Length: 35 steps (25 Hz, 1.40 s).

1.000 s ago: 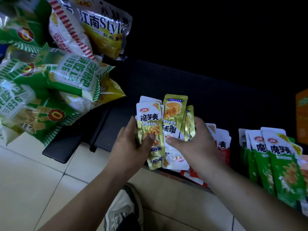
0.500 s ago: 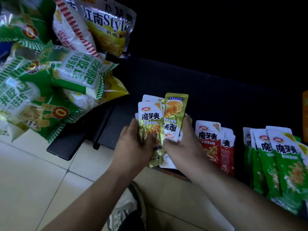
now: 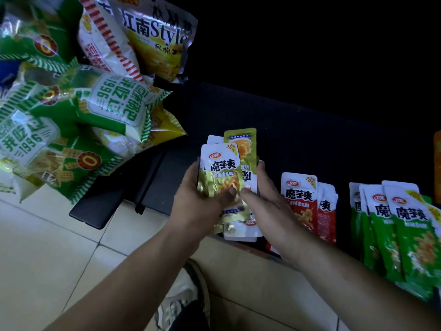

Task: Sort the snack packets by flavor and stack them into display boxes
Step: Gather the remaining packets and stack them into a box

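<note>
A bunch of gold-and-white snack packets (image 3: 222, 170) is squeezed between both my hands above the front of a dark shelf. My left hand (image 3: 200, 199) grips the bunch from the left, thumb across the front packet. My right hand (image 3: 265, 201) grips it from the right, thumb on the lower front, fingers behind. One gold packet (image 3: 243, 144) in the bunch sits upside down and sticks up highest. Red packets (image 3: 303, 199) lie just right of my right hand. Green packets (image 3: 401, 225) lie further right.
Large green, white and yellow snack bags (image 3: 71, 111) are piled at the upper left. The dark shelf (image 3: 298, 139) runs behind the packets. An orange box edge (image 3: 438, 163) shows at the far right. Pale floor tiles and my shoe (image 3: 181, 304) lie below.
The fanned gold packets have been pushed together into a tighter bunch between my hands. The red packets, partly covered by my right hand a second ago, now show fully.
</note>
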Each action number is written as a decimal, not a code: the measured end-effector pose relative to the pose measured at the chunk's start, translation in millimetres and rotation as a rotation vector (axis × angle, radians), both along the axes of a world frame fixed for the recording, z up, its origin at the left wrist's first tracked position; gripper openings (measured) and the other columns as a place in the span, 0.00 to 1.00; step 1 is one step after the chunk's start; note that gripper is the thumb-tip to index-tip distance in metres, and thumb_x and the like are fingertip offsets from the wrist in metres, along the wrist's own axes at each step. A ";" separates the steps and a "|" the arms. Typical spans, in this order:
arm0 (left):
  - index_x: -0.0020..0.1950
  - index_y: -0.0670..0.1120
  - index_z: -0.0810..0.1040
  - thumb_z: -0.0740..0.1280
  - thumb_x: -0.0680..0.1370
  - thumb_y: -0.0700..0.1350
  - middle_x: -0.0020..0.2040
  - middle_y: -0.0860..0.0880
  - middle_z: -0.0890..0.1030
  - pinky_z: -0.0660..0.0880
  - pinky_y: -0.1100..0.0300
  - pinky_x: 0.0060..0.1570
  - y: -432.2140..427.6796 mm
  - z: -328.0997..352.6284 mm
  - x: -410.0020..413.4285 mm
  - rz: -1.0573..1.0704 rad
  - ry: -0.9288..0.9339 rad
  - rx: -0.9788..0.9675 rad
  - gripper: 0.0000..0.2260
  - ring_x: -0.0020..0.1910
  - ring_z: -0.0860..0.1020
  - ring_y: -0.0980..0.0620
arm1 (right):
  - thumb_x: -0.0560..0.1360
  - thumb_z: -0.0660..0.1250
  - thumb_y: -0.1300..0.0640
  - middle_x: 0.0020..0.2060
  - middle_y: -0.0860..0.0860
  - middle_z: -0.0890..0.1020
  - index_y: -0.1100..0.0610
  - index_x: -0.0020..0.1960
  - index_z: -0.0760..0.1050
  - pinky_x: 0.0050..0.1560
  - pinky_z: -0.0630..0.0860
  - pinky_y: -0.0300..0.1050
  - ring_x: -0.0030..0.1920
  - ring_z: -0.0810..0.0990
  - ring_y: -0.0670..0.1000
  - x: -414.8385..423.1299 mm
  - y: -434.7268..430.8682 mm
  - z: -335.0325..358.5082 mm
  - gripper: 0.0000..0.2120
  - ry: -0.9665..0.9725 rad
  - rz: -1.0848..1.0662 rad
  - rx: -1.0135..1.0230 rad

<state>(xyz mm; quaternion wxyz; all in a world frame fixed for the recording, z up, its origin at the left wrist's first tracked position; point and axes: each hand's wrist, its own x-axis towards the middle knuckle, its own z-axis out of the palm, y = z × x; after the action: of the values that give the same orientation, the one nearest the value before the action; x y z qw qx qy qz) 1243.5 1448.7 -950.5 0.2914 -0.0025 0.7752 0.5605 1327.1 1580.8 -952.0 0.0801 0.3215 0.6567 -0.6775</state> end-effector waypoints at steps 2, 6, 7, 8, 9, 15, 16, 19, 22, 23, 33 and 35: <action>0.62 0.54 0.76 0.78 0.75 0.41 0.50 0.56 0.87 0.84 0.55 0.48 1.7 3.6 -2.0 -0.081 0.014 0.001 0.20 0.47 0.86 0.56 | 0.83 0.60 0.44 0.79 0.33 0.59 0.30 0.80 0.44 0.71 0.66 0.46 0.76 0.64 0.42 0.8 2.5 -0.6 0.33 0.008 -0.009 -0.018; 0.60 0.59 0.77 0.78 0.74 0.38 0.50 0.54 0.88 0.84 0.55 0.47 5.0 6.7 -3.2 -0.108 -0.049 0.133 0.22 0.50 0.87 0.52 | 0.85 0.58 0.44 0.77 0.32 0.62 0.29 0.79 0.48 0.67 0.67 0.41 0.74 0.66 0.39 1.8 1.8 -4.4 0.28 0.024 -0.035 -0.041; 0.59 0.63 0.77 0.78 0.74 0.37 0.50 0.55 0.87 0.83 0.60 0.45 6.1 8.9 -2.3 -0.122 -0.053 0.176 0.24 0.50 0.86 0.53 | 0.85 0.57 0.44 0.76 0.32 0.65 0.29 0.79 0.50 0.68 0.68 0.42 0.72 0.68 0.38 2.3 0.4 -6.3 0.27 0.031 -0.044 -0.032; 0.56 0.67 0.76 0.77 0.74 0.36 0.51 0.56 0.87 0.82 0.64 0.45 7.6 12.2 -1.8 -0.143 -0.049 0.201 0.26 0.50 0.86 0.56 | 0.85 0.57 0.44 0.74 0.33 0.68 0.29 0.79 0.51 0.69 0.68 0.43 0.70 0.70 0.36 1.8 -1.2 -7.4 0.26 0.036 -0.051 -0.008; 0.56 0.69 0.75 0.77 0.74 0.36 0.52 0.58 0.87 0.81 0.65 0.46 8.7 13.1 -1.9 -0.162 -0.034 0.217 0.28 0.51 0.85 0.58 | 0.86 0.56 0.44 0.73 0.34 0.68 0.31 0.80 0.52 0.70 0.69 0.44 0.69 0.72 0.36 0.5 -2.2 -6.8 0.26 0.039 -0.060 0.022; 0.83 0.57 0.53 0.73 0.77 0.33 0.71 0.51 0.78 0.81 0.56 0.58 -5.7 -2.0 6.3 -0.148 0.124 0.199 0.44 0.66 0.80 0.52 | 0.84 0.59 0.47 0.75 0.39 0.58 0.37 0.79 0.61 0.66 0.69 0.44 0.72 0.66 0.44 -11.3 0.8 0.7 0.24 0.014 -0.072 0.204; 0.83 0.61 0.50 0.74 0.76 0.34 0.73 0.52 0.75 0.81 0.55 0.58 -7.9 -4.1 9.4 -0.140 0.147 0.187 0.47 0.67 0.79 0.53 | 0.83 0.62 0.46 0.75 0.40 0.60 0.35 0.77 0.63 0.66 0.71 0.46 0.72 0.66 0.46 -13.8 -2.2 1.1 0.23 0.010 -0.079 0.222; 0.82 0.64 0.48 0.75 0.76 0.34 0.70 0.60 0.77 0.82 0.57 0.56 -6.7 1.5 9.3 -0.092 0.160 0.234 0.49 0.64 0.80 0.58 | 0.78 0.65 0.43 0.70 0.42 0.72 0.26 0.73 0.61 0.64 0.78 0.53 0.68 0.75 0.48 -20.5 -11.9 1.5 0.27 0.067 -0.108 0.146; 0.83 0.59 0.52 0.74 0.76 0.31 0.73 0.52 0.76 0.82 0.47 0.58 -4.2 3.1 -2.6 -0.070 0.148 0.331 0.47 0.66 0.80 0.50 | 0.77 0.69 0.45 0.68 0.43 0.77 0.25 0.72 0.63 0.59 0.81 0.52 0.63 0.81 0.47 -28.5 -11.5 7.5 0.29 0.124 -0.141 0.002; 0.83 0.60 0.53 0.75 0.75 0.31 0.73 0.51 0.75 0.82 0.45 0.58 -5.0 1.4 -7.6 -0.065 0.151 0.331 0.47 0.67 0.79 0.49 | 0.76 0.70 0.45 0.68 0.44 0.76 0.26 0.71 0.65 0.59 0.82 0.54 0.61 0.82 0.48 -31.2 -7.4 9.4 0.29 0.132 -0.156 0.005; 0.83 0.61 0.41 0.69 0.78 0.28 0.79 0.52 0.66 0.75 0.45 0.69 16.9 14.2 -15.6 -0.227 0.317 0.340 0.49 0.76 0.70 0.50 | 0.79 0.69 0.67 0.67 0.33 0.76 0.29 0.80 0.44 0.63 0.80 0.46 0.63 0.79 0.37 -37.1 10.4 32.9 0.49 0.284 -0.111 0.082; 0.83 0.55 0.38 0.67 0.78 0.26 0.79 0.58 0.67 0.72 0.50 0.72 21.9 16.5 -21.3 -0.211 0.369 0.365 0.49 0.76 0.69 0.53 | 0.79 0.69 0.68 0.69 0.31 0.73 0.32 0.80 0.39 0.60 0.76 0.30 0.64 0.75 0.31 -35.8 19.1 42.1 0.52 0.325 -0.079 0.180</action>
<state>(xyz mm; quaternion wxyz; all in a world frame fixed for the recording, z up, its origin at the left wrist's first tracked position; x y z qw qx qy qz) 1222.2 1470.5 -934.0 0.1976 0.2329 0.6973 0.6485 1291.3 1599.8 -909.8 -0.0826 0.2392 0.7059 -0.6616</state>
